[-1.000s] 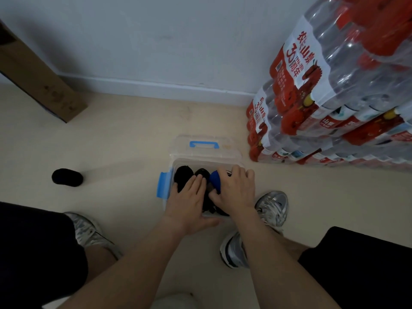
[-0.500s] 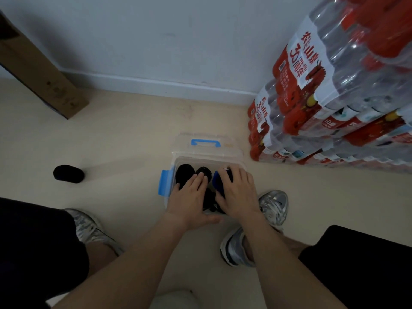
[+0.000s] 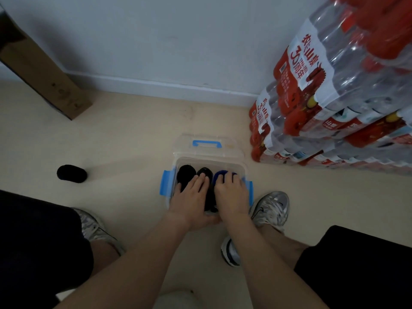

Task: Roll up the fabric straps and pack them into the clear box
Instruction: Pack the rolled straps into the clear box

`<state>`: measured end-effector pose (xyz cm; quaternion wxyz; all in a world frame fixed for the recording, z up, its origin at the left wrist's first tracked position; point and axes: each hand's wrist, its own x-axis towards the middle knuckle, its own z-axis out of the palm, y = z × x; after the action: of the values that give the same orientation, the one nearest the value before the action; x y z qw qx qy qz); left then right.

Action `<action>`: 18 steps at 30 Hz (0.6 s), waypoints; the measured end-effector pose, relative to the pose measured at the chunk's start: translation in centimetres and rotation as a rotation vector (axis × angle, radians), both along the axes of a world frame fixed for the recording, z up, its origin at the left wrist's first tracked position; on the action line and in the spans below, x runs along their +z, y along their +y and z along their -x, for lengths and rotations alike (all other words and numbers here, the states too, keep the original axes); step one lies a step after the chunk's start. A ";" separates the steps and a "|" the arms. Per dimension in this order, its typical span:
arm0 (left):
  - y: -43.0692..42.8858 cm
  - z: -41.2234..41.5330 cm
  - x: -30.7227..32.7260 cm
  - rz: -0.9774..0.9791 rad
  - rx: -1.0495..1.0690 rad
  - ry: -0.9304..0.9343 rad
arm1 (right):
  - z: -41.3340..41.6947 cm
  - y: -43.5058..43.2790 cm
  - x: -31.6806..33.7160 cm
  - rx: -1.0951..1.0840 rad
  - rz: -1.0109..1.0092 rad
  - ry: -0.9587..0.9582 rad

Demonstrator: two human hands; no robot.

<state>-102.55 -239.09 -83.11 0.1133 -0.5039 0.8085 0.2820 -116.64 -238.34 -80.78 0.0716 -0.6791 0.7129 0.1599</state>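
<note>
Inside the clear box (image 3: 223, 164), left hand (image 3: 192, 198) and right hand (image 3: 231, 195) flat, uncurled, atop rolled straps (image 3: 185, 175)

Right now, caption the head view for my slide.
Left hand and right hand press rolled straps into the clear box; one black roll lies outside.

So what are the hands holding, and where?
Nothing gripped: the left hand presses flat on the black rolls, the right hand on the blue roll, from above.

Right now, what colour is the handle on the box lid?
The handle is blue, clearest in the head view.
</note>
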 end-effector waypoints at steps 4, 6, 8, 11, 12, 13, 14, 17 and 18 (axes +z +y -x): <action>0.2 -0.1 -0.3 -0.035 0.003 0.010 | 0.0 -0.9 -0.4 -0.087 -0.117 0.000; 0.3 -0.2 -0.3 -0.044 0.005 0.009 | -0.1 -0.5 -0.2 -0.082 -0.195 0.003; 0.3 -0.1 -0.3 -0.054 0.007 0.001 | 0.4 -0.3 0.1 -0.052 -0.282 -0.001; 0.1 0.0 -0.1 -0.076 -0.011 -0.025 | 1.6 -1.1 1.5 0.009 -0.387 -0.053; 0.1 0.0 -0.1 -0.081 -0.015 -0.027 | 1.9 -1.4 1.8 0.002 -0.420 -0.076; 0.1 0.0 0.0 -0.082 -0.015 -0.023 | 2.0 -1.6 1.9 0.001 -0.449 -0.084; 0.1 0.0 0.1 -0.081 -0.014 -0.014 | 2.0 -1.5 2.0 0.015 -0.470 -0.066; -0.2 -0.2 0.1 -0.089 0.000 0.050 | 1.5 -1.3 1.8 0.082 -0.467 -0.007; -0.3 -0.4 0.0 -0.095 -0.007 0.070 | 1.6 -1.1 1.8 0.089 -0.467 -0.010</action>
<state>-102.14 -239.44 -83.08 0.1097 -0.4851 0.7994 0.3370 -118.19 -239.44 -79.03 0.2233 -0.6757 0.6253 0.3201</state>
